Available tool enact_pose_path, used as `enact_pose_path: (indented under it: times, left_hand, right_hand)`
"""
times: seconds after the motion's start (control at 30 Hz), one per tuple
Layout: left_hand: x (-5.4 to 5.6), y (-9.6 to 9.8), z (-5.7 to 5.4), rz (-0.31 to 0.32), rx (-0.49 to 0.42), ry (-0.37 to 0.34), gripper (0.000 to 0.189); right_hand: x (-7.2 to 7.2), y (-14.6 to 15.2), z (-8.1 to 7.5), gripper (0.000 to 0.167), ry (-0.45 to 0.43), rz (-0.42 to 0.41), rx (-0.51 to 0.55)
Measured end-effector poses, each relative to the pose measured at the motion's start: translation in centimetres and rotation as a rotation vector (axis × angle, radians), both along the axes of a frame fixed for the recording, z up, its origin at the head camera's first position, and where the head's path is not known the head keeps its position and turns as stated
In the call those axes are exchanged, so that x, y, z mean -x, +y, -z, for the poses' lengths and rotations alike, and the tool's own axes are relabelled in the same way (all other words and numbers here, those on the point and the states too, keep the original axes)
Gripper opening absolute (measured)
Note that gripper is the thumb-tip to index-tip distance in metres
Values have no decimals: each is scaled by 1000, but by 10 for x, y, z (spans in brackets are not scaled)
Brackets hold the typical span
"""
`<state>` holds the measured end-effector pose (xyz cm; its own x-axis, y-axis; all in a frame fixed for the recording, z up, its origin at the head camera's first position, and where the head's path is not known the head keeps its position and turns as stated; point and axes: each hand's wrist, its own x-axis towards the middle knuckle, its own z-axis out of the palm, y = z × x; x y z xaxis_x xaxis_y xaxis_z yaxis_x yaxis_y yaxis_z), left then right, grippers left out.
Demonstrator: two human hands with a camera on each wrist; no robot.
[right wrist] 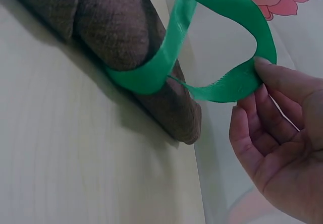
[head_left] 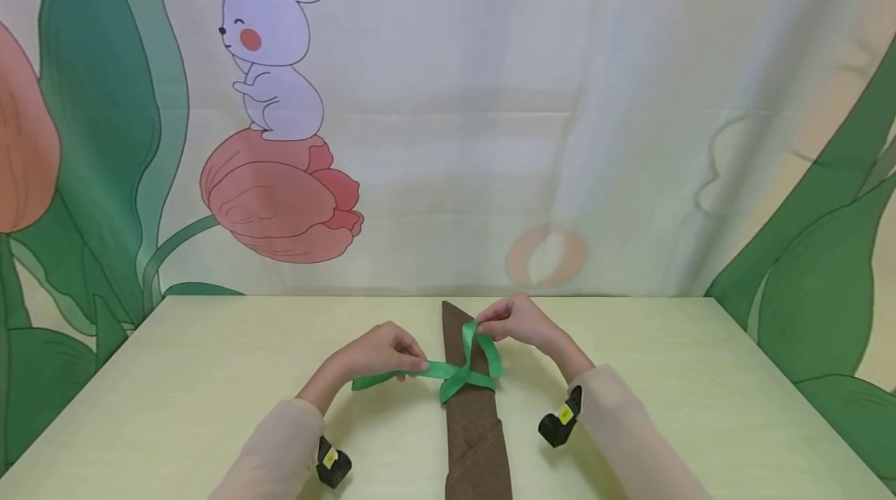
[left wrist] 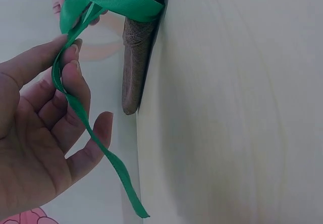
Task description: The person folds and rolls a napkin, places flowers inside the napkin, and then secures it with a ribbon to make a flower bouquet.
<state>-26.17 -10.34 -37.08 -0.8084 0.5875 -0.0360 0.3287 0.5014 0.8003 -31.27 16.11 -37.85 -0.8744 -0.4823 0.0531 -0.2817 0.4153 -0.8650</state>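
Observation:
A green ribbon (head_left: 481,380) circles a long brown cloth bundle (head_left: 474,438) that lies upright in the head view on the table. Left of the bundle, my left hand (head_left: 386,351) pinches one ribbon length between thumb and fingertip; its loose tail (left wrist: 118,168) trails down past the palm in the left wrist view. My right hand (head_left: 521,321) pinches the other length above the bundle's far end. There the ribbon bends into a loop (right wrist: 266,37), seen in the right wrist view. The two lengths cross over the front of the bundle.
The pale table (head_left: 210,375) ends at a printed curtain (head_left: 434,134) with a rabbit and tulips. A small black camera is strapped at each wrist, the left one (head_left: 333,463) and the right one (head_left: 560,421), both beside the bundle.

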Motion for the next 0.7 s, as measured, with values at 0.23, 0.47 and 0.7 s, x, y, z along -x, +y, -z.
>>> enact_pose_path:
  times: [0.23,0.47,0.7]
  left_hand:
    - [2,0,0,15,-15,17,17]
    - [2,1,-2,15,-46,15,15]
    - [5,3,-5,27,-42,23,15]
  right_hand:
    - [1,-15,-2,22,-8,5,39]
    - [5,-31,-3,22,-19,24,92]
    - [6,-38,2,22,-71,17,147]
